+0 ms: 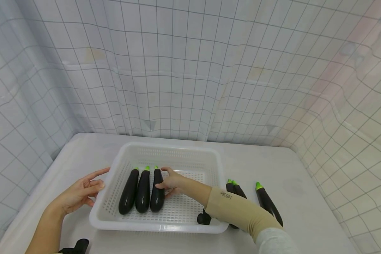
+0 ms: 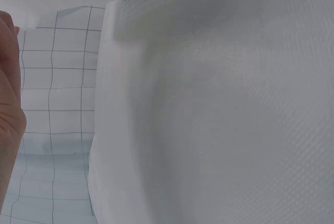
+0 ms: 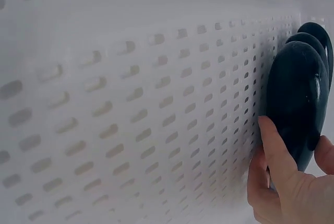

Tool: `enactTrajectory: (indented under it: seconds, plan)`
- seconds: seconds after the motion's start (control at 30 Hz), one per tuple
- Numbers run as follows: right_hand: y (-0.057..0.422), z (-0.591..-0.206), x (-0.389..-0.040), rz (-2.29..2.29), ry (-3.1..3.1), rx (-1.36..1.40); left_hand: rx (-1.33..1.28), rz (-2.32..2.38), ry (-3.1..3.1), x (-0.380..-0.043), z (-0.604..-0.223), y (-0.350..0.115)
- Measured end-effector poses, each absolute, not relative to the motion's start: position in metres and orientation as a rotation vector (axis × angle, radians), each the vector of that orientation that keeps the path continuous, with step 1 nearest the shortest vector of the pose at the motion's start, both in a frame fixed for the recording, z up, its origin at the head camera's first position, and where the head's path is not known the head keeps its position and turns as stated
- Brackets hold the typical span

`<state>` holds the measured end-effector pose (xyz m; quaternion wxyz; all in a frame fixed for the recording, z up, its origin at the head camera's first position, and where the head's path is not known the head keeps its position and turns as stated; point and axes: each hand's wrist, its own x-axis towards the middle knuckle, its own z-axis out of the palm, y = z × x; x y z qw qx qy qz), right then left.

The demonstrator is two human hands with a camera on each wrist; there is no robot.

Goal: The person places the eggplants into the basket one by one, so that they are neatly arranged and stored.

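Three dark eggplants with bright green stem ends lie side by side in the left half of a white perforated plastic basket [image 1: 160, 227]. My right hand [image 1: 173, 183] holds the rightmost eggplant [image 1: 157, 195], thumb on top and fingers along its right side. The middle eggplant [image 1: 143, 192] and the left eggplant [image 1: 129, 192] lie just beside it. In the right wrist view, my thumb and fingers straddle the near end of the held eggplant [image 3: 297, 98]. My left hand [image 1: 79, 194] is at the basket's left rim, fingers loosely bent and fingertips at the edge.
More eggplants [image 1: 268, 203] lie on the white-covered table [image 1: 304, 183] right of the basket, partly hidden by my right sleeve [image 1: 241, 210]. A black device [image 1: 77, 247] sits at my left wrist. A grid-patterned white curtain [image 1: 177, 70] surrounds the table's back and sides.
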<state>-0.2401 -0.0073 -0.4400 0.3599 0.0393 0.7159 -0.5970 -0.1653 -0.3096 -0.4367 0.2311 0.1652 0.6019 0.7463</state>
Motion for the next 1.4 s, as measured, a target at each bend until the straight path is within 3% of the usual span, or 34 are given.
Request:
enactTrajectory:
  seconds: [0.77, 1.4]
  plan:
    - [-0.003, -0.434, -0.239, -1.418, 1.905, 0.000, 0.442, 2.044, 1.659, -0.167, -0.438, -0.308]
    - [0.043, -0.367, -0.265, -1.603, 1.885, -0.215, 0.432, 2.001, 1.688, -0.166, -0.438, -0.309]
